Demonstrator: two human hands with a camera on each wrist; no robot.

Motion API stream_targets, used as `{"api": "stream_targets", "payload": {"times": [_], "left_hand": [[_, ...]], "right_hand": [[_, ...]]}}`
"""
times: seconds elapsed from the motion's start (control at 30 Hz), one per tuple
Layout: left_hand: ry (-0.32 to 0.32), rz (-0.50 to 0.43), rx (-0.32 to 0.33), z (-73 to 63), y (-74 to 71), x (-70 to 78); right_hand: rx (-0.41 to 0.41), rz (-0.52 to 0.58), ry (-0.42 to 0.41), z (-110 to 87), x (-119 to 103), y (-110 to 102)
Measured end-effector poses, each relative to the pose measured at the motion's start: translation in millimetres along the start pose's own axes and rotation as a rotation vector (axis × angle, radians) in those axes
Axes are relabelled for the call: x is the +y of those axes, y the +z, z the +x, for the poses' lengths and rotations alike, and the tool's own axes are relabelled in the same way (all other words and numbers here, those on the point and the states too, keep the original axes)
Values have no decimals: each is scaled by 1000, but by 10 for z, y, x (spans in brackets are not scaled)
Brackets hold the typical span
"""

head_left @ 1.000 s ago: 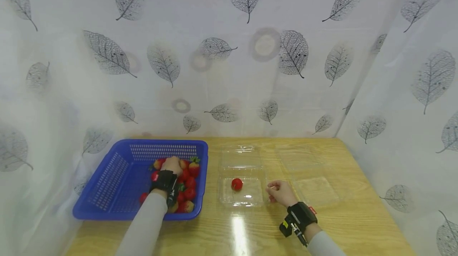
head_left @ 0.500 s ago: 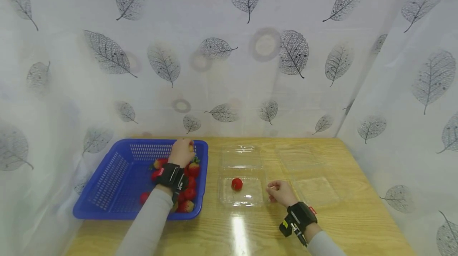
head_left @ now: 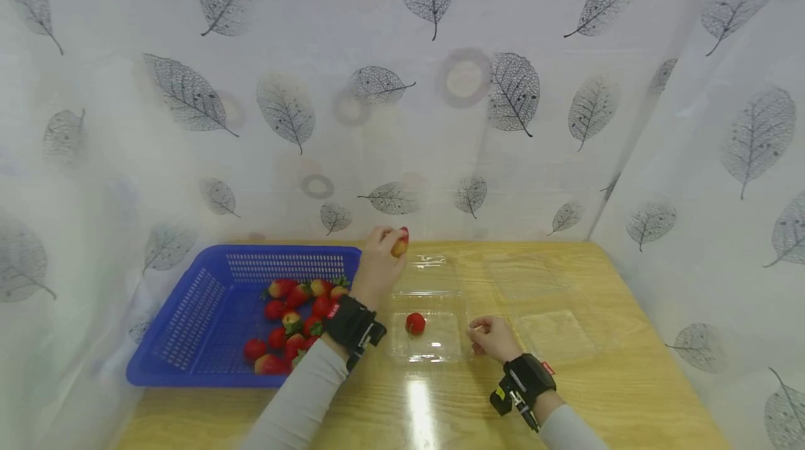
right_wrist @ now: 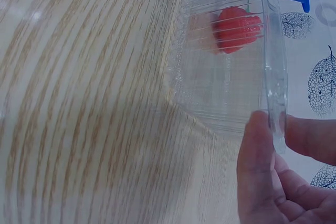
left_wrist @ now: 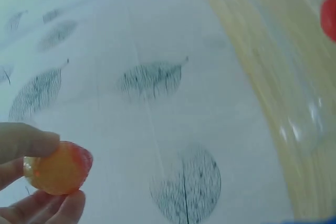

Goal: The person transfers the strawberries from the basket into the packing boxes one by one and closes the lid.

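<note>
My left hand (head_left: 375,270) is raised over the back of the first clear plastic box, right of the basket. Its thumb and fingers pinch a yellow-and-red strawberry (left_wrist: 59,170), which shows close up in the left wrist view. With thumb and fingers my right hand (head_left: 495,340) pinches the right rim of that hinged clear box (head_left: 445,335), which stands open on the table. Inside the box lies one round red fruit (head_left: 415,323) with a thin stem, visible through the wall in the right wrist view.
To the left stands a blue perforated basket (head_left: 207,254), with several red and yellowish strawberries (head_left: 295,346) in its right part. A second clear box (head_left: 558,335) lies open at the right on the wooden table (head_left: 352,418). A leaf-print curtain (head_left: 440,156) hangs behind.
My left hand has come up out of the basket with the strawberry and moved right, over the box's back part. My right hand stays at the box's rim.
</note>
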State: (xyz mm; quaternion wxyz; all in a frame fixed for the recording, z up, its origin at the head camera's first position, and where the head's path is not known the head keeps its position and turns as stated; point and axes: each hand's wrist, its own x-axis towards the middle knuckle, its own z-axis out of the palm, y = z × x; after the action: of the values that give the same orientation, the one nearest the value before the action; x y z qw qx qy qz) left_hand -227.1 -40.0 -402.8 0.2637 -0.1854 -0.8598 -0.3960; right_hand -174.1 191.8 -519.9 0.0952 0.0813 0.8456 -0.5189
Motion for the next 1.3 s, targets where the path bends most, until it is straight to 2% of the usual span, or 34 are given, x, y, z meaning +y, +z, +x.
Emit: {"api": "stream_targets", "payload": {"times": [0.1,0.2,0.33,0.47,0.63,0.73,0.97,1.3], "left_hand": [[83,-10,18,-59,169,101],[103,18,-33,-166,338,164],[88,28,-155,-371,583,186],[86,53,-269,-583,805,134],[89,107,-426,-798,969,44],[61,127,-484,-888,1044,-35],[18,215,-529,-1014,1171,-225],[-17,192,-517,-1035,1163,-274]], "right_hand": [[5,9,-1,10,6,8],[4,15,-2,14,11,8],[0,17,-15,15,20,10],[2,20,-26,7,21,11],[2,16,-21,-3,17,8],[1,20,-13,-4,14,10],[-3,27,-8,3,23,6],[-1,24,-10,18,36,10]]}}
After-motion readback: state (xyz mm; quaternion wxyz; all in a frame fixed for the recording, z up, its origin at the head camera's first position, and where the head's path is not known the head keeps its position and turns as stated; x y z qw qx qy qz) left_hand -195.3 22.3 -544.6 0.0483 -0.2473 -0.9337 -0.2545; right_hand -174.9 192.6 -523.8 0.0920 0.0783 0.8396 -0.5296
